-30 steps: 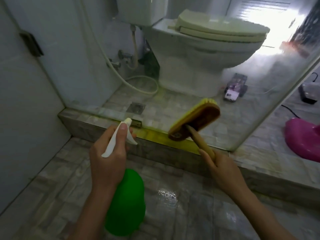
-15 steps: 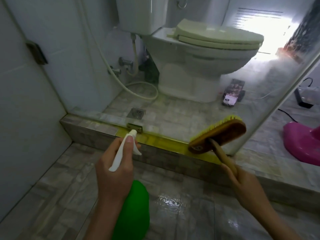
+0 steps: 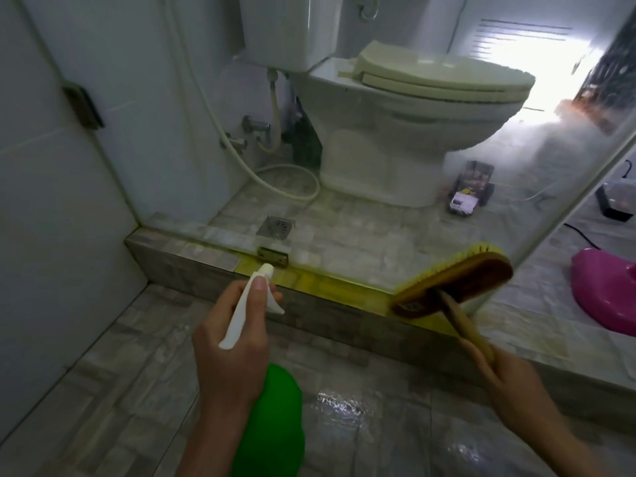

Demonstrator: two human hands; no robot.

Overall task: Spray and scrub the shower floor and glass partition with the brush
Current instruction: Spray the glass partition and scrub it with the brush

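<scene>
Against the frosted glass partition (image 3: 395, 215), bristly oval brush (image 3: 457, 284); wooden handle gripped.

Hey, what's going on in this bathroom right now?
A person is cleaning the shower. The left hand grips a green spray bottle, nozzle pointing at the yellow-stained curb. The right hand holds a brush by its wooden handle, bristles facing the bottom of the glass partition, near its right edge. A toilet stands behind the glass.
</scene>
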